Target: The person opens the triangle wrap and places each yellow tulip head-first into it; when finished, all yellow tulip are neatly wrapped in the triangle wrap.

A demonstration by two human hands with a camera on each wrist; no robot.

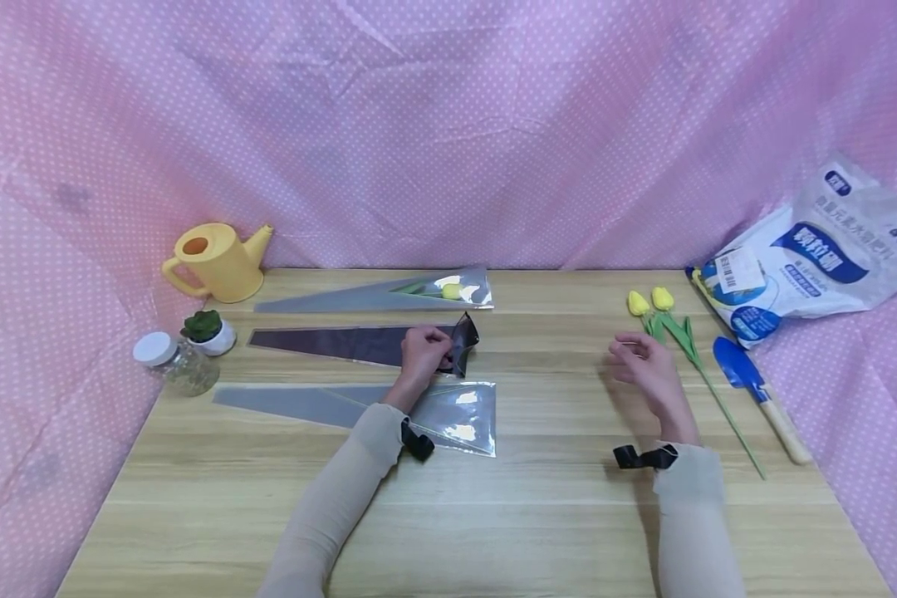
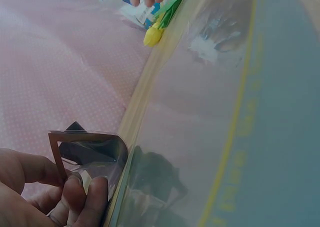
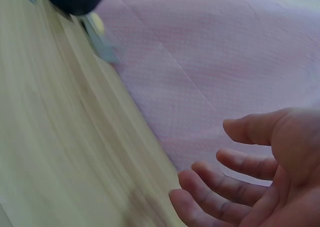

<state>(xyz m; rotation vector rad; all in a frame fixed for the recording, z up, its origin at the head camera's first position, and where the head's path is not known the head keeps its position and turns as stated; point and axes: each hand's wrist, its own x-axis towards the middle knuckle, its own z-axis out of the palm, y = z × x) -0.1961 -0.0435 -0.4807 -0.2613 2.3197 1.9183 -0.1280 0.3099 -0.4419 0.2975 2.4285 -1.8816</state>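
My left hand (image 1: 424,355) pinches the wide end of a dark, tapered plastic flower sleeve (image 1: 329,342), whose mouth stands raised and spread in the left wrist view (image 2: 90,137). Behind it lies a clear sleeve (image 1: 329,297) with a yellow tulip (image 1: 452,291) inside. Another clear sleeve (image 1: 467,411) lies flat in front, partly under my left wrist. Fingers apart and loosely bent, my right hand (image 1: 652,374) hovers over the table beside two yellow artificial tulips (image 1: 663,299) with long green stems. Nothing is between its fingers in the right wrist view (image 3: 245,182).
At the left stand a yellow watering can (image 1: 227,266), a small potted succulent (image 1: 208,330) and a tilted glass jar (image 1: 190,372) with a white lid. A blue trowel (image 1: 736,363) and a white-and-blue bag (image 1: 815,257) lie at the right. Pink dotted cloth (image 1: 448,149) borders the wooden table.
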